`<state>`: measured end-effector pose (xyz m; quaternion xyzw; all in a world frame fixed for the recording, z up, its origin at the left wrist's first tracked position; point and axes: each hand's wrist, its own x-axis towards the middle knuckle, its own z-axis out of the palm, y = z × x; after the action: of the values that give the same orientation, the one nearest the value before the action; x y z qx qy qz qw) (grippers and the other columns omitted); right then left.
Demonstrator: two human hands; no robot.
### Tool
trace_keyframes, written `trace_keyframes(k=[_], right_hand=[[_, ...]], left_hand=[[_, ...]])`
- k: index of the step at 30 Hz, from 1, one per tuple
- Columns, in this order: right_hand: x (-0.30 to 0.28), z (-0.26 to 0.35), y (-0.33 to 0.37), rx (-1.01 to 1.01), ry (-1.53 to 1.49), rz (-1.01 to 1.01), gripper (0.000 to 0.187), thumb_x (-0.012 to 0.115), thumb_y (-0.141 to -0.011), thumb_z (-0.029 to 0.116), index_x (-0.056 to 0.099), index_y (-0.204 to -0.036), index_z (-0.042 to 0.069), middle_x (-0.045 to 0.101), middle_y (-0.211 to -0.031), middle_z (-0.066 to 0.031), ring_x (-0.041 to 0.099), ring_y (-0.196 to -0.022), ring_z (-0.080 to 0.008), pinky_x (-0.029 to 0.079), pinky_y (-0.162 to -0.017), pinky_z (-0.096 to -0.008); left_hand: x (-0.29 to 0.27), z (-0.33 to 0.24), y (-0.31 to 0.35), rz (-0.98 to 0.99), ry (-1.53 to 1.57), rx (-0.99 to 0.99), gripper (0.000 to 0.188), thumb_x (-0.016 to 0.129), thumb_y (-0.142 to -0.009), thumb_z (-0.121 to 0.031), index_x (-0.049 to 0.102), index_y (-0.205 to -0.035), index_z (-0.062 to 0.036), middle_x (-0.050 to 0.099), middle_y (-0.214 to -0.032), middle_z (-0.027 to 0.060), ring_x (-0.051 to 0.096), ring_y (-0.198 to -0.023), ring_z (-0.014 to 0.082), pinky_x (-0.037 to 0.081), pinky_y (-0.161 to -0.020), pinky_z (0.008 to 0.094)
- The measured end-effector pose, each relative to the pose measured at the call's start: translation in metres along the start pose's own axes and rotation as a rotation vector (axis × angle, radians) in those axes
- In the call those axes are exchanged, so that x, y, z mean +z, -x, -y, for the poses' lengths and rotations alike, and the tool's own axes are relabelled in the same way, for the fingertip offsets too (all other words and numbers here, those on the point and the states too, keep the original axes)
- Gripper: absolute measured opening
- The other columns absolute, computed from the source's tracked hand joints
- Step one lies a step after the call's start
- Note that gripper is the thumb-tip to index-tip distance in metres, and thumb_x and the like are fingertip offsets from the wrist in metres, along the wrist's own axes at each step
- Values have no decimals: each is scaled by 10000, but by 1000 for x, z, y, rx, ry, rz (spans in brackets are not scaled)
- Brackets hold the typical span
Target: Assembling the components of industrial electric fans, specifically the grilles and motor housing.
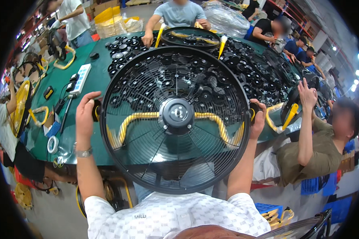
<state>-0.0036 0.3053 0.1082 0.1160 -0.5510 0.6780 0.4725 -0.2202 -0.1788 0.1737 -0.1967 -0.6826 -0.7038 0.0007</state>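
Note:
A large round black fan [179,175] with a wire grille stands upright before me at the table's near edge. Its dark motor housing [177,115] sits in the centre, and a yellow tubular stand [139,117] shows through the wires. My left hand [85,119] is closed about a black knob [96,110] on the fan's left side. On the opposite side, my right hand [258,121] grips a matching black knob [253,112]; its fingers curl over the top. Both knobs show some yellow by the rim. The fan's blades are hard to make out.
The green table [95,147] bears a heap of black knobs [263,75], a white power strip [82,79] and a white tape roll [52,144]. Across from me a person [179,16] sits behind another fan [191,38]. At right, a co-worker [315,147] raises a hand beside yellow tubing.

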Motion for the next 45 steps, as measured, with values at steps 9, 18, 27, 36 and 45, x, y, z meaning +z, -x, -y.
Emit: trace_keyframes(k=[9, 18, 27, 36, 45], right_hand=[[1, -7, 1, -18, 10, -36, 312, 516, -985, 215, 497, -1256, 62, 537, -1248, -160, 525, -1031, -196, 428, -939, -328], [2, -11, 0, 21, -33, -21, 300, 517, -978, 194, 500, -1248, 66, 534, -1237, -162, 525, -1017, -194, 441, -917, -324], [5, -6, -1, -17, 19, -24, 315, 528, -977, 224, 495, -1244, 60, 536, -1237, -170, 539, -1012, -196, 445, -913, -319], [5, -12, 1, 4, 42, -47, 308, 517, -977, 204, 493, -1243, 51, 540, -1245, -164, 542, -1022, -186, 449, -910, -310], [8, -8, 1, -6, -26, -23, 326, 498, -989, 218, 476, -1269, 53, 538, -1244, -187, 572, -980, -187, 489, -862, -302]], left_hand=[[-1, 12, -5, -12, -700, 110, 347, 415, -991, -206, 625, -990, 70, 648, -911, 99, 588, -838, 147, 478, -748, 282], [-10, 8, 1, -107, -213, 282, 329, 367, -1009, -177, 588, -1058, 62, 628, -1056, 121, 581, -1010, 191, 443, -931, 313], [-6, 53, 5, -234, -272, 603, 337, 382, -1030, -205, 583, -1130, 46, 618, -1099, 124, 586, -996, 178, 463, -899, 307], [-18, -4, 0, -54, -348, 181, 372, 430, -1008, -261, 611, -1039, 62, 643, -1002, 113, 578, -913, 167, 456, -848, 293], [-5, 43, 13, -278, -276, 493, 269, 419, -992, -95, 587, -1160, 32, 651, -1079, 105, 620, -950, 177, 482, -873, 298]])
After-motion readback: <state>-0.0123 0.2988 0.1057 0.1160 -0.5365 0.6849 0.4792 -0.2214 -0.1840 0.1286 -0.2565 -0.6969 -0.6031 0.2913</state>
